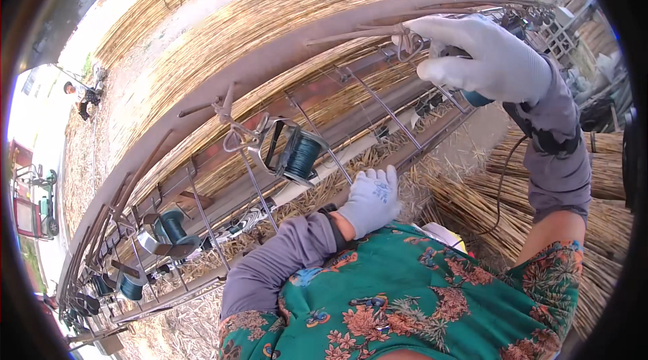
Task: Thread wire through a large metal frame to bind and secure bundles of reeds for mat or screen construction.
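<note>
My right hand (489, 56), in a pale work glove, is raised at the upper right of the long metal frame (256, 66). Its thumb and fingers close round a metal spool holder (445, 49), mostly covered by the glove; part of a dark teal spool (478, 98) shows beneath the palm. Lower and further left, my left hand (371, 201), gloved too, is curled beside the frame's near rail (422, 150). What its fingers hold, if anything, is hidden. Between the hands and further left, another holder carries a spool of dark teal cord (300, 156).
More cord spools (172, 228) hang along the frame's left. Thin metal rods (385, 107) cross its gap. Reed matting (236, 22) spreads beyond it. Reed bundles (526, 177) lie at my right, with a dark cable (503, 191) near them. A person (84, 98) is far left.
</note>
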A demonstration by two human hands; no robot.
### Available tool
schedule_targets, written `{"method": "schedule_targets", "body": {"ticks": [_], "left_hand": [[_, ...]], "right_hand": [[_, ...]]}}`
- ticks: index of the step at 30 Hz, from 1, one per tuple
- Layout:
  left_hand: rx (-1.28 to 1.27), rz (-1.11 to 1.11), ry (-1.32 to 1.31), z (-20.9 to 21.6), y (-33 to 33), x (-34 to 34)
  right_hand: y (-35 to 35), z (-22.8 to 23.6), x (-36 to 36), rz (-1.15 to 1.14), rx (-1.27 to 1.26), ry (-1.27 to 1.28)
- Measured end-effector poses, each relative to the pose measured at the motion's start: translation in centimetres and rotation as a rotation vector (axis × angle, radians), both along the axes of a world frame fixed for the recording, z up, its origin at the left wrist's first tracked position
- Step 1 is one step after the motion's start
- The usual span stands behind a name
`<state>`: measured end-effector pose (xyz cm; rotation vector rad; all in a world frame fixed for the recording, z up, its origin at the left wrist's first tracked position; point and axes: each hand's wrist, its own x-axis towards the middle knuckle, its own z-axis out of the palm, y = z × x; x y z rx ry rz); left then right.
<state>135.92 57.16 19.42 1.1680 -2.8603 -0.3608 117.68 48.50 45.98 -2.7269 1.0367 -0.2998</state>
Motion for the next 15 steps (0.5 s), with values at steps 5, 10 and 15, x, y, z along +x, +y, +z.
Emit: {"method": "schedule_targets", "body": {"ticks": [5,10,15], "left_hand": [[-0.101,0.243,0.698,1.5,-5.2,7.8],[0.762,1.218,1.747,-3.4,-10.7,17.1],[0.561,1.162,1.558,-6.4,-13.2,20.4]], "right_hand": [[1.1,-2.9,1.2,-0.225,0.118,-0.224],[0.5,-5.7,2.3,-0.170,0.138,-0.377],[-0.5,-7.3,1.8,-0.107,0.052,-0.530]]}}
